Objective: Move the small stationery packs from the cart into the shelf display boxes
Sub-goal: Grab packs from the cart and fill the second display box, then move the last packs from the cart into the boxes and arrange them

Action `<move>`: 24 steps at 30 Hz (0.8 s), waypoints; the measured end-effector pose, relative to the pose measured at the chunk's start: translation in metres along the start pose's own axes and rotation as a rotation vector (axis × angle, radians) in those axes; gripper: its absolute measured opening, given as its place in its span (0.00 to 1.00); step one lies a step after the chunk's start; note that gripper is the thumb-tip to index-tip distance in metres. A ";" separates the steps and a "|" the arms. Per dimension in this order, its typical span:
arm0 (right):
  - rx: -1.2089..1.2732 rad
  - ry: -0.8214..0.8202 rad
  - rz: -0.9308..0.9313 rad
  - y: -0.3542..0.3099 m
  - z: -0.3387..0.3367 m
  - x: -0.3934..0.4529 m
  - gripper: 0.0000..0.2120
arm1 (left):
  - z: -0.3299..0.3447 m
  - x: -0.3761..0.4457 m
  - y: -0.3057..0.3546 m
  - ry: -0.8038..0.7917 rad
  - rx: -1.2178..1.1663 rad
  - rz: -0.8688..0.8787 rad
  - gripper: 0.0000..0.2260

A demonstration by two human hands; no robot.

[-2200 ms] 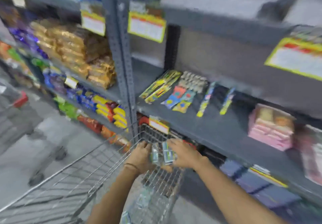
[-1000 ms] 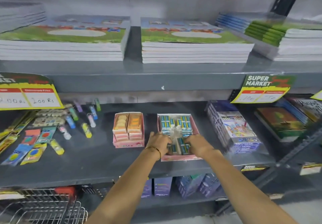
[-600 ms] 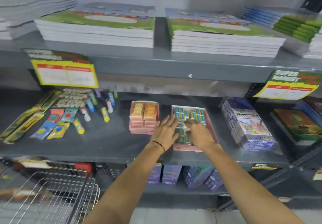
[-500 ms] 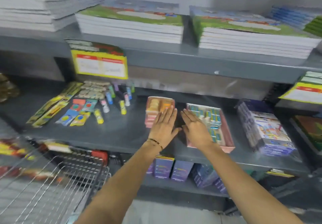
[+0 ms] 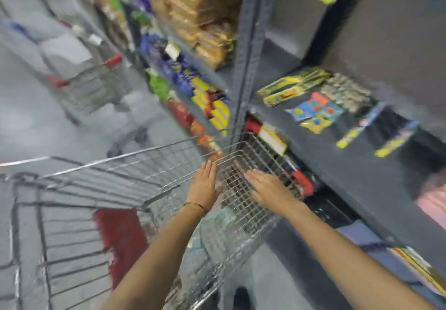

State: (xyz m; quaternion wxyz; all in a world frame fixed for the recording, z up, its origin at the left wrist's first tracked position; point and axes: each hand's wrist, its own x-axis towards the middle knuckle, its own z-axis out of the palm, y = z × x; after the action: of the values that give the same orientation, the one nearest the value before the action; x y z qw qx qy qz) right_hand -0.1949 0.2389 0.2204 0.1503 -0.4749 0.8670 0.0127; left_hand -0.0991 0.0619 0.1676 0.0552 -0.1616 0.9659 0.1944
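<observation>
A: We have turned from the shelf display boxes back to the wire cart [image 5: 135, 184]. Both hands are empty now: left hand [image 5: 204, 184] and right hand [image 5: 268, 189] flat, fingers extended, over the cart's child-seat section.

B: So the last batch is delivered. Where is the stock?

A: Blurred greenish stationery packs [image 5: 217, 223] lie in the basket beneath our wrists. We judge another pickup is next.
</observation>
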 end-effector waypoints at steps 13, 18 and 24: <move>-0.023 -0.580 0.464 -0.085 0.226 0.122 0.30 | 0.222 -0.038 -0.132 -0.561 -0.012 -0.193 0.46; -0.070 -0.465 0.531 -0.083 0.254 0.125 0.40 | 0.254 -0.046 -0.146 -0.438 -0.027 -0.179 0.43; -0.011 -0.390 0.467 -0.073 0.243 0.130 0.37 | 0.237 -0.042 -0.145 -0.397 -0.064 -0.208 0.39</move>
State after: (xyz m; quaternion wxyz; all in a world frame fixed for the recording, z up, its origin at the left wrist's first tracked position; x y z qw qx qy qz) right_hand -0.1398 0.1324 -0.0382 0.3045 -0.2519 0.9075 0.1426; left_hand -0.0010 0.0409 -0.0952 0.2590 -0.2207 0.9075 0.2463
